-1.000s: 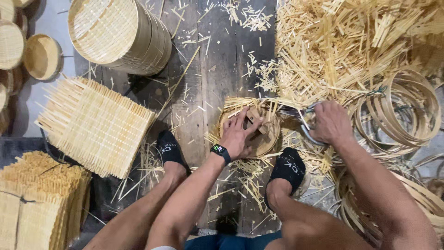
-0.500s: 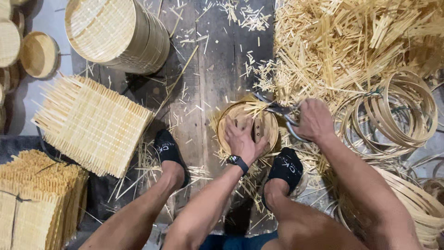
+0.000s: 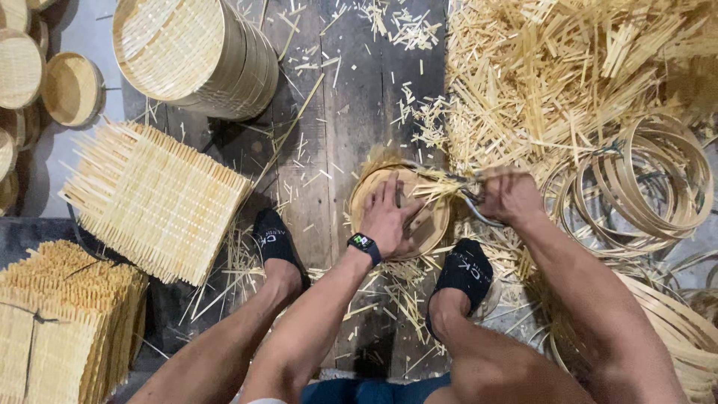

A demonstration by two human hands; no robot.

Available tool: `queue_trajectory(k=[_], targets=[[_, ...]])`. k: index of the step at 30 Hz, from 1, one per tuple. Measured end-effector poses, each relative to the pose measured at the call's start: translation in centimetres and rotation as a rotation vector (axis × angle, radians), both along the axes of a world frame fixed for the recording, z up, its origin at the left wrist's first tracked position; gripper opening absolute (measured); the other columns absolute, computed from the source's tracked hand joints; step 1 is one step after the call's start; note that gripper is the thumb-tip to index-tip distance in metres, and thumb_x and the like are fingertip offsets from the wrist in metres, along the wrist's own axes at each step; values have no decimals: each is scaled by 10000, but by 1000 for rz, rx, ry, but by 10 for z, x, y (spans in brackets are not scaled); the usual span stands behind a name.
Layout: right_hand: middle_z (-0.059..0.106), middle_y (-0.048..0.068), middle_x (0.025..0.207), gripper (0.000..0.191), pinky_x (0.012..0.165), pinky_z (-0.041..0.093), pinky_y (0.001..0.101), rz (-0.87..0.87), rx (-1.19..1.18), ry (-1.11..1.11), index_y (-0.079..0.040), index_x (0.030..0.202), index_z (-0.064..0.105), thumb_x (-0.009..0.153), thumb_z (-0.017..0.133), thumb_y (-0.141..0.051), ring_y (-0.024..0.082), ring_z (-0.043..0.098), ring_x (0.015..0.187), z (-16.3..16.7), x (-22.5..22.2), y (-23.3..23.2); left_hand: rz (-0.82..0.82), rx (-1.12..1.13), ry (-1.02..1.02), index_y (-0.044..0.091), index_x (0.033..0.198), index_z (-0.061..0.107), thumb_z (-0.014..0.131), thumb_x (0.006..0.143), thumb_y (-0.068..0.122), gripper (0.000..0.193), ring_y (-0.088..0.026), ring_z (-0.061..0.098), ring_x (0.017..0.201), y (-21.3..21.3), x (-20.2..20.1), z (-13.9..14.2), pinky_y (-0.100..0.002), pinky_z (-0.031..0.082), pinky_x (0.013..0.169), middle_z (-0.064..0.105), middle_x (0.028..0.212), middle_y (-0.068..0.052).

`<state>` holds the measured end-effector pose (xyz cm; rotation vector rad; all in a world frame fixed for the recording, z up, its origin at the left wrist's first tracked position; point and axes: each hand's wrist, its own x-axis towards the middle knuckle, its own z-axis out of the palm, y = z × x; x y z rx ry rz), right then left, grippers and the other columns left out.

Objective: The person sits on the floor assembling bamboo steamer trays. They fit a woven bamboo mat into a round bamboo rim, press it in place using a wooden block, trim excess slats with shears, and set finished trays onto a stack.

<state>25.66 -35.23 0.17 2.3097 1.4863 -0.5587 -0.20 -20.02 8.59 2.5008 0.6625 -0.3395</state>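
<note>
The tray [image 3: 400,213] lies on the floor between the feet; left hand [image 3: 389,217] presses flat on it, fingers spread; right hand [image 3: 508,196], just right of the tray, grips shears [image 3: 471,200]; the blades sit near the left fingers and could nick them if the tray slips.

Two hands: left hand [image 3: 389,217] flat on one round woven tray [image 3: 434,228] at centre, right hand [image 3: 510,196] at 3 o'clock gripping one cutting tool [image 3: 473,196]; one wristwatch [image 3: 364,245]; two black socks [image 3: 275,241]; one stack of round trays [image 3: 196,54] at 11 o'clock; two piles of square woven mats [image 3: 153,198] at 9 and 8 o'clock; bamboo hoops [image 3: 647,187] at 3 o'clock, too many to count; offcut strips [image 3: 553,67] at 1 o'clock, uncountable
</note>
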Motion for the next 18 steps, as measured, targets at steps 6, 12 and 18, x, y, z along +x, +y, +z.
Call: queue_trajectory(k=[6, 12, 18], targets=[[618, 56, 805, 589, 588, 543, 306, -24, -190, 51, -102, 1067, 653, 963, 522, -667, 131, 578, 642, 17, -3, 9, 720, -4, -228, 280, 1593, 291, 890, 650, 572, 1155, -605, 187, 1425, -33, 15, -11, -732, 148, 1113, 122, 1607, -329], [636, 111, 817, 421, 658, 590, 396, 69, 128, -45, -117, 1084, 631, 915, 585, -500, 209, 623, 743, 23, -7, 15, 537, -34, -188, 315, 1568, 378, 853, 598, 464, 1091, -585, 240, 1435, -33, 14, -18, -674, 238, 1159, 237, 1622, -272], [632, 143, 956, 492, 678, 631, 392, -146, -198, 128, -63, 1282, 566, 993, 576, -461, 225, 682, 768, 38, -4, 23, 284, -13, -186, 316, 1542, 411, 878, 557, 407, 1094, -599, 246, 1418, -11, 5, -8, -676, 257, 1148, 238, 1602, -258]])
